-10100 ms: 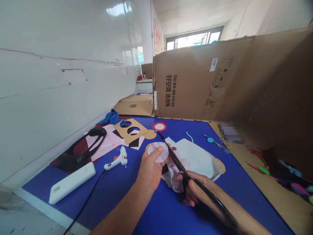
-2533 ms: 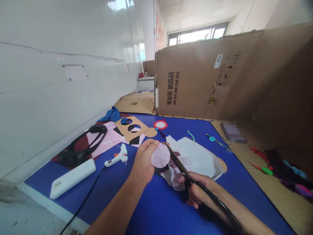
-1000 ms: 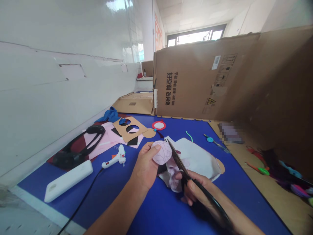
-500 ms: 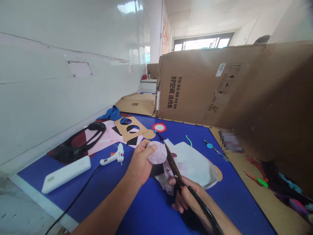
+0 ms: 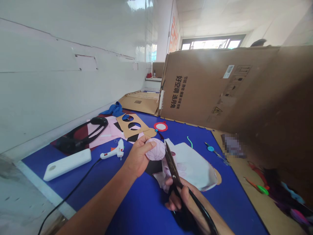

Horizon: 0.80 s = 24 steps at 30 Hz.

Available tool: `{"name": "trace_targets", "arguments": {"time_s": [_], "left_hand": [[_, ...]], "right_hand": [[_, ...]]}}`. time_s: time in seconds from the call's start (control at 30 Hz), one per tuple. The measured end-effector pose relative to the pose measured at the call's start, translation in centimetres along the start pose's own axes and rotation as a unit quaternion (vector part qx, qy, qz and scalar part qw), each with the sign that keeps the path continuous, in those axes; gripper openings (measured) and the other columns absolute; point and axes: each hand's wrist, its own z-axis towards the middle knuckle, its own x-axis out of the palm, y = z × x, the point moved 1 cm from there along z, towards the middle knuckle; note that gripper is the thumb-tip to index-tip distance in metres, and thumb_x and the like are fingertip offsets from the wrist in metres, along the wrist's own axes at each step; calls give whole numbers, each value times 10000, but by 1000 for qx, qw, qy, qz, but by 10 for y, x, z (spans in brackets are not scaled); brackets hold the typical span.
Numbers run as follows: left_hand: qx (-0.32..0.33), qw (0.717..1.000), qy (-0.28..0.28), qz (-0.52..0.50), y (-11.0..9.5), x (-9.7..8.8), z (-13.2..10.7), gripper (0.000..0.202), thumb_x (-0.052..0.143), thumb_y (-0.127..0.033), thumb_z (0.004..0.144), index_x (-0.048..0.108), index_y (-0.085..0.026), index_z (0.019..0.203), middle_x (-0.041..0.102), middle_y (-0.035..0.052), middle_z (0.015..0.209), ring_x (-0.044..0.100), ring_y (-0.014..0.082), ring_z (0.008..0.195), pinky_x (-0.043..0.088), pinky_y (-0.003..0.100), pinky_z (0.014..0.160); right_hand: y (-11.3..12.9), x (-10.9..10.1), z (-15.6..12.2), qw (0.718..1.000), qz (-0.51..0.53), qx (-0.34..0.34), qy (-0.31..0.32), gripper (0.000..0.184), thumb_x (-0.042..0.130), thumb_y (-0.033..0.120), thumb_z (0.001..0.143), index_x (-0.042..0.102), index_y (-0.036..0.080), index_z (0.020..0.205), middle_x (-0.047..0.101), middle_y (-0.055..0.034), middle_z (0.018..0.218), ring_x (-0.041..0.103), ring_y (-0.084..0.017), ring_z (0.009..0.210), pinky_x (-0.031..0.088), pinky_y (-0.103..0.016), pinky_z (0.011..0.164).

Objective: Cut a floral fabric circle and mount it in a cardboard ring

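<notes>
Between the thumb and fingers of my left hand (image 5: 140, 156) is a round, pale pink fabric piece (image 5: 156, 150) with dark lines drawn on it. My right hand (image 5: 187, 200) grips black-handled scissors (image 5: 174, 169), whose blades point up and away beside the disc's right edge. Whether the blades touch the fabric I cannot tell. Below and behind the scissors lies a white cloth piece (image 5: 195, 166) with a stitched edge, and a crumpled pinkish part hangs at its left. Part of a black piece (image 5: 153, 167) shows under my left hand.
At the left lie a white glue gun (image 5: 113, 152) with its cord, a white oblong case (image 5: 67, 164) and a black headset (image 5: 80, 137). Farther back are a cardboard piece with holes (image 5: 127, 132) and a red ring (image 5: 160, 126). A large cardboard box (image 5: 195, 88) stands behind.
The view has shifted slightly, so the scene sits a little differently. Both hands keep their holds on the fabric disc and the scissors; the scissors stay along the disc's right edge.
</notes>
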Motion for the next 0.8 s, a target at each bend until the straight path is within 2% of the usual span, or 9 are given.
{"name": "trace_targets", "arguments": {"time_s": [0.3,0.47,0.67,0.8], "left_hand": [[-25,999,31,-16,0,-7,3,262,910,-204,699,652,-167,724,667,13,732,600,132,682,499,261,684],[-30,998,52,-18,1,-7,4,267,902,-217,722,639,-169,717,713,41,794,644,157,735,523,281,717],[-35,998,52,-21,0,-6,3,285,899,-208,720,616,-174,701,694,27,762,620,141,688,514,276,693],[-38,997,55,-29,-1,-6,2,306,900,-194,718,595,-177,700,689,22,752,618,140,684,507,273,688]], "right_hand": [[-9,1,1,997,80,-9,10,599,558,726,1011,642,186,1258,492,13,750,544,-198,744,482,-400,804],[-9,0,0,997,77,-17,17,581,551,716,1021,636,188,1250,496,12,755,555,-202,749,479,-392,794],[-8,-2,-2,999,44,-17,24,556,523,691,1049,635,184,1249,513,0,766,567,-202,759,466,-373,768],[-10,-2,0,999,49,-10,18,606,547,731,1019,644,177,1243,510,0,761,560,-198,753,461,-378,771]]}}
